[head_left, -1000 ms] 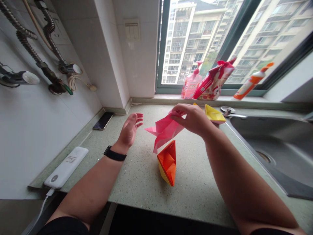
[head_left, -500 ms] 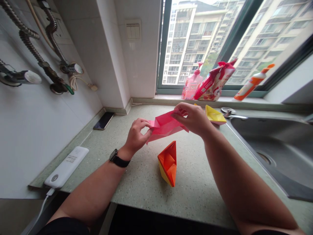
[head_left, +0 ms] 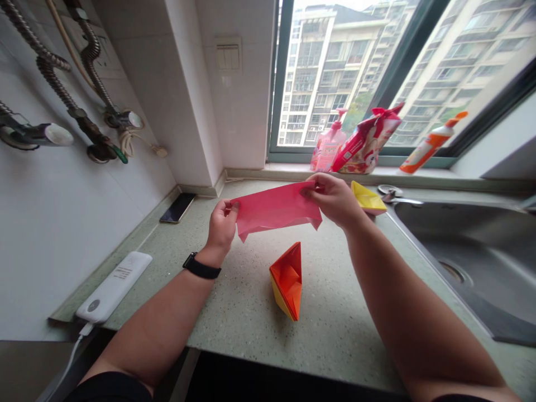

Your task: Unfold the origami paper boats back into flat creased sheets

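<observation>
Pink origami paper (head_left: 274, 209) stretches between both hands above the speckled countertop (head_left: 234, 312), one end pinched by the left hand (head_left: 221, 226), the other by the right hand (head_left: 333, 200); an orange paper boat (head_left: 287, 282) rests below, a yellow paper boat (head_left: 367, 198) beside the steel sink (head_left: 469, 245)

Blk smartwatch (head_left: 201, 266) on L wrist (head_left: 208, 256), bare forearms (head_left: 154, 321), blk clothes (head_left: 109, 388) at lap.

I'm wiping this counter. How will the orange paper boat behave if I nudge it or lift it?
The orange paper boat is probably very light, being folded paper, and may crush if gripped hard. It stands on a narrow folded keel, so a push would likely tip it rather than slide it.
</observation>
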### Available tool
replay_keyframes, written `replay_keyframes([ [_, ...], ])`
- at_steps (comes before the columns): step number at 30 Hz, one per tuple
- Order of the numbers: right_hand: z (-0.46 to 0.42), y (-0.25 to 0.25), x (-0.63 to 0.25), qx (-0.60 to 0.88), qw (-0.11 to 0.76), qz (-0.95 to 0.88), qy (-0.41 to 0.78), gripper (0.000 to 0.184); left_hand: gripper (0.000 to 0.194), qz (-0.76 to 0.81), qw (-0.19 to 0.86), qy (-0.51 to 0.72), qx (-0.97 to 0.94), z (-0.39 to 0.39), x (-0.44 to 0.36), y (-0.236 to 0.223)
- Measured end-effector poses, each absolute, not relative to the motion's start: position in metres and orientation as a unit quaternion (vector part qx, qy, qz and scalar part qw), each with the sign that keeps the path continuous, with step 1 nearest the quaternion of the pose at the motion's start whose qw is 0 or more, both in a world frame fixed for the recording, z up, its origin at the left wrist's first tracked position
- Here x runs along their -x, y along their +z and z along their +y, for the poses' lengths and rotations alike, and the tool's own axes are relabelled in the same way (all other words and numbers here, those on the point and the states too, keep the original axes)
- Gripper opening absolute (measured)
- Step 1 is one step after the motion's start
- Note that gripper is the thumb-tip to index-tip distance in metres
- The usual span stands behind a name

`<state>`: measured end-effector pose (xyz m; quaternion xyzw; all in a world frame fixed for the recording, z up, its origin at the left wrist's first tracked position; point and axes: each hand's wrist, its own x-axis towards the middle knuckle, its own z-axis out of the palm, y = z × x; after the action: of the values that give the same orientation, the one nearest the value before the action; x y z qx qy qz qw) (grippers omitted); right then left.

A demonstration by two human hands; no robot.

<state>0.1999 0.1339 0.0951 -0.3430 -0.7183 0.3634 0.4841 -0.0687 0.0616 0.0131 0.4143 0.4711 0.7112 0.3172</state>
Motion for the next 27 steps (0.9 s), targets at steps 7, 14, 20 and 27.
replay_keyframes([
  [7,0.141,0.083,-0.199,0.343,0.473,-0.712,0.389,0.032,0.035,0.470,0.378,0.703,-0.378,0.065,0.068,0.007],
  [14,0.149,0.075,-0.201,0.335,0.466,-0.733,0.366,0.051,0.057,0.473,0.372,0.702,-0.380,0.066,0.073,0.008],
  [20,0.152,0.068,-0.201,0.361,0.454,-0.744,0.331,0.068,0.046,0.451,0.399,0.679,-0.421,0.067,0.080,0.012],
  [27,0.153,0.042,-0.179,0.367,0.419,-0.756,0.345,0.078,0.044,0.544,0.357,0.601,-0.465,0.072,0.108,0.015],
])
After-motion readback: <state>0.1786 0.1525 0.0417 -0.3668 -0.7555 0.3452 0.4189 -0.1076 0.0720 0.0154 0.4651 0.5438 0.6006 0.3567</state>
